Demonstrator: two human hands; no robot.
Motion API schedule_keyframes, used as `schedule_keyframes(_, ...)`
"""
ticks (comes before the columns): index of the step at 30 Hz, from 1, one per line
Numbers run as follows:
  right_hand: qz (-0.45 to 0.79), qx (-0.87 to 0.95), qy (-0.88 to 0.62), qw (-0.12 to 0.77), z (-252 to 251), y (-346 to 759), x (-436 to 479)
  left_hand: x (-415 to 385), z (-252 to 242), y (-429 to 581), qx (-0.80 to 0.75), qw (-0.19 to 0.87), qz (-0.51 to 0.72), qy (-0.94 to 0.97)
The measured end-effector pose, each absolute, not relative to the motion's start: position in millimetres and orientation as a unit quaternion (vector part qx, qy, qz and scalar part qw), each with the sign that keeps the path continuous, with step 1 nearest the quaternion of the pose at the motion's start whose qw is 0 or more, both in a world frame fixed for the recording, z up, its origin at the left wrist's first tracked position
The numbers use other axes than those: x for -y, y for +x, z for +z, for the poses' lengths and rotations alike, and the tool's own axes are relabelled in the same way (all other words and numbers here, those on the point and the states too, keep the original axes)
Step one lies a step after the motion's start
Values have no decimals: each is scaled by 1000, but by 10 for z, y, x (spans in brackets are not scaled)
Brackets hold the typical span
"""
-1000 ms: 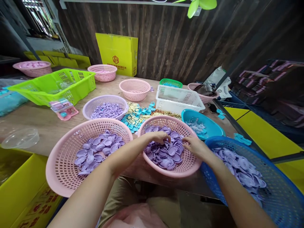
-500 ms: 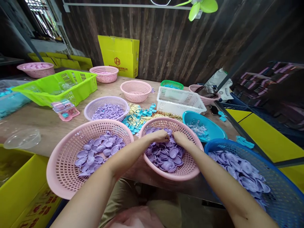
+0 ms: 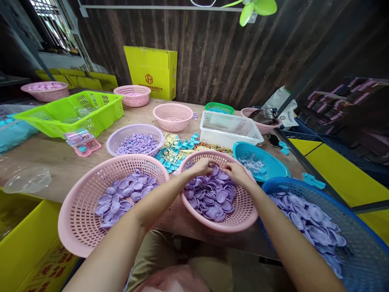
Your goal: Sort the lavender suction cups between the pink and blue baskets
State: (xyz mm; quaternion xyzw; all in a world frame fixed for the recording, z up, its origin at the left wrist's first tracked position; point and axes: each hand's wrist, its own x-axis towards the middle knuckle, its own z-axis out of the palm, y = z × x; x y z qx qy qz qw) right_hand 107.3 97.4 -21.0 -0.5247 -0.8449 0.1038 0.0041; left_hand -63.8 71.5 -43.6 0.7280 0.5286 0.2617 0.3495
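Both my hands are over the middle pink basket (image 3: 240, 219), which holds several purple round plastic pieces (image 3: 212, 196). My left hand (image 3: 203, 165) has its fingers curled and pinched at the far side of the pile. My right hand (image 3: 235, 172) is close beside it, fingers also pinched together. What each pinch holds is too small to make out. A larger pink basket (image 3: 74, 217) with more purple pieces (image 3: 124, 192) sits to the left. A blue basket (image 3: 361, 259) of bigger purple discs (image 3: 306, 217) is at the right.
Further back on the wooden table (image 3: 54, 162) stand a lilac basket (image 3: 120, 136), an empty pink basket (image 3: 172, 115), a white crate (image 3: 226, 127), a teal bowl (image 3: 267, 160), a green crate (image 3: 67, 111) and a clear bowl (image 3: 27, 178). Yellow boxes (image 3: 27, 243) flank the near left.
My right hand moved left from the basket's right rim to meet my left hand. Both hands then shifted toward the basket's far side.
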Motion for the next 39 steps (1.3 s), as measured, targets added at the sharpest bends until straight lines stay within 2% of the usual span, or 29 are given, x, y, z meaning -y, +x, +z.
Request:
schedule_keyframes(4,222,824,-498,155,-31,1241,-791,-659,-257,-681,-451,563,296,626)
schedule_keyframes(7,261,800,-485,238,43,1327,-609,-531,-141,-646,-362,696,312,536)
schedule_keyframes(10,283,786,-465,292,58,1318,-408,-328,-60,-553,-303,772,343,440)
schedule_keyframes(13,287,783,-438,335,30,1263,-234,-126,-25,-466,-290,794,386,369)
schedule_keyframes(19,208,842,-382,318,-65,1252,-88,133,-13,-425,-339,779,446,282)
schedule_keyframes(25,230,857,-373,271,-116,1289,-42,325,66,-414,-392,761,442,268)
schedule_keyframes(28,233,849,-381,282,-106,1273,9,420,108,-410,-396,742,450,299)
schedule_keyframes(32,244,805,-416,347,-80,1252,124,572,104,-391,-449,669,448,387)
schedule_keyframes(36,283,749,-417,431,-36,1210,299,727,24,-311,-520,539,469,468)
schedule_keyframes(39,282,746,-403,449,7,1142,436,806,-23,-233,-553,453,484,505)
